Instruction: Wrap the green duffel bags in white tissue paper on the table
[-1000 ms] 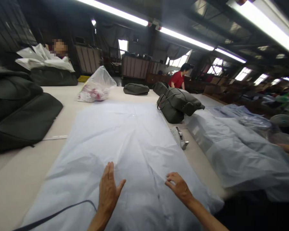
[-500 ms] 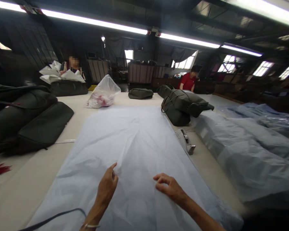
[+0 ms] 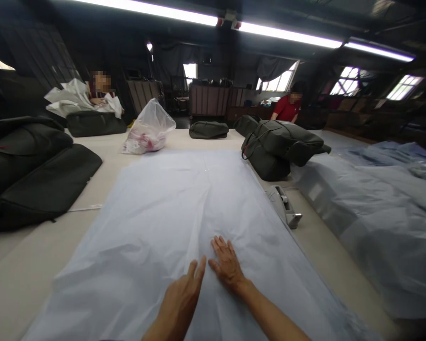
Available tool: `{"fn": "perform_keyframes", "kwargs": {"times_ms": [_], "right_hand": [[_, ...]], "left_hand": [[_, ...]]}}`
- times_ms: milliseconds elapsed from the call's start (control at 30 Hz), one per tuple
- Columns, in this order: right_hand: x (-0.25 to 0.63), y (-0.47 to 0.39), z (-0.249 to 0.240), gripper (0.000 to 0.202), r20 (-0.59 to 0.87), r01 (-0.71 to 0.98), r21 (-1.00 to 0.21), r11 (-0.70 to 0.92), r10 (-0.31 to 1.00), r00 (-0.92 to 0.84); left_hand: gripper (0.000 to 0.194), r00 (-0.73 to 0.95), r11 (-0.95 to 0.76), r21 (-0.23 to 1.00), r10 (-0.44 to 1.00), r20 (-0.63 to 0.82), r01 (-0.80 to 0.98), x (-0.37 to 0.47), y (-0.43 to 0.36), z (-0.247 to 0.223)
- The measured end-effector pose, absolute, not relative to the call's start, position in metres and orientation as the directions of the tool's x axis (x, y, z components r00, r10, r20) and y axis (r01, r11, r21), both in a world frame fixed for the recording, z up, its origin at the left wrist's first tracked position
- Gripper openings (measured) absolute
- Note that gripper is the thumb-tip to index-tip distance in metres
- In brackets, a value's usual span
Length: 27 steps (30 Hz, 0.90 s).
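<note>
So the big wrinkled sheet of pale bluish-white plastic point(image 3: 156, 203) takes up the middle of the frame, running from the bottom edge up past center, flat on a cream-colored surface point(image 3: 315, 241). The right hand point(image 3: 229, 266), just right of bottom center, is palm down on it, fingers a bit spread and the thumb sticking out to the side. The left hand point(image 3: 181, 296) is right beside it, bottom center, a couple of fingers pointing up the frame. Rest of that hand is turned away, so I can't tell if it's pinching any plastic. A long crease runs up the sheet just ahead of the hands.

Right of center there's a gray tape dispenser point(image 3: 286, 208) by the sheet's edge, with stacked dark gray-green fabric bags point(image 3: 287, 142) above it. More dark, soft-sided bags point(image 3: 53, 182) sit at the left edge. Upper left of center is a clear plastic bag with red and white stuff inside point(image 3: 149, 130). Someone in a red shirt point(image 3: 286, 110) is at upper right.
</note>
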State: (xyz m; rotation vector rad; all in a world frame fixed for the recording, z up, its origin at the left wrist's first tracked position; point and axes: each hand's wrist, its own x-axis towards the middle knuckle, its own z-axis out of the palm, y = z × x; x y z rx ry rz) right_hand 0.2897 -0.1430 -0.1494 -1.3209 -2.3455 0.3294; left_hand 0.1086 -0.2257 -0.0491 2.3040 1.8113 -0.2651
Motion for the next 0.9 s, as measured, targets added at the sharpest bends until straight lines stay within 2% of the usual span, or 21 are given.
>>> {"fn": "perform_keyframes", "kwargs": {"times_ms": [67,133,233,300,367,433,500,533,567,667,733,800,900], "right_hand": [[0.287,-0.145,-0.17,0.06,0.239,0.789,-0.366,0.493,0.869,-0.432],[0.287,-0.147,-0.18,0.063,0.259,0.799,-0.341,0.495,0.867,-0.426],[0.289,-0.148,-0.182,0.065,0.266,0.793,-0.316,0.521,0.851,-0.454],[0.289,-0.148,-0.179,0.064,0.259,0.788,-0.307,0.533,0.844,-0.47],[0.288,-0.148,-0.175,0.064,0.254,0.79,-0.308,0.53,0.846,-0.469],[0.286,-0.149,-0.171,0.064,0.251,0.796,-0.311,0.52,0.852,-0.459],[0.284,-0.151,-0.17,0.063,0.251,0.804,-0.311,0.507,0.859,-0.446],[0.284,-0.151,-0.17,0.062,0.251,0.806,-0.311,0.503,0.862,-0.441],[0.284,-0.152,-0.171,0.061,0.251,0.806,-0.313,0.501,0.863,-0.439],[0.287,-0.152,-0.178,0.064,0.24,0.804,-0.347,0.482,0.875,-0.421],[0.291,-0.151,-0.183,0.066,0.227,0.803,-0.396,0.446,0.895,-0.385],[0.295,-0.15,-0.184,0.065,0.236,0.775,-0.473,0.42,0.907,-0.348],[0.3,-0.149,-0.179,0.055,0.308,0.625,-0.65,0.433,0.901,-0.304]], "left_hand": [[0.087,0.287,-0.287,0.053,0.895,-0.343,0.957,0.124,-0.224,-0.049],[0.084,0.346,-0.304,0.167,0.854,-0.39,0.938,0.131,-0.223,-0.044],[0.077,0.487,-0.249,0.524,0.785,-0.382,0.814,0.126,-0.219,-0.032],[0.061,0.583,-0.136,0.759,0.729,-0.358,0.637,0.119,-0.209,-0.028],[0.043,0.544,-0.036,0.857,0.786,-0.293,0.514,0.112,-0.192,-0.034],[0.042,0.319,-0.07,0.843,0.94,-0.124,0.533,0.11,-0.171,-0.049],[0.046,0.129,-0.169,0.713,0.985,0.11,0.681,0.111,-0.151,-0.07],[0.05,0.123,-0.198,0.621,0.979,0.161,0.758,0.113,-0.144,-0.08],[0.055,0.159,-0.213,0.531,0.976,0.146,0.82,0.116,-0.139,-0.09],[0.067,0.268,-0.219,0.357,0.959,-0.094,0.908,0.126,-0.136,-0.11],[0.072,0.287,-0.215,0.328,0.938,-0.192,0.92,0.131,-0.138,-0.114],[0.079,0.281,-0.197,0.331,0.931,-0.231,0.923,0.134,-0.14,-0.112],[0.092,0.256,-0.156,0.338,0.927,-0.273,0.928,0.135,-0.137,-0.107]]}}
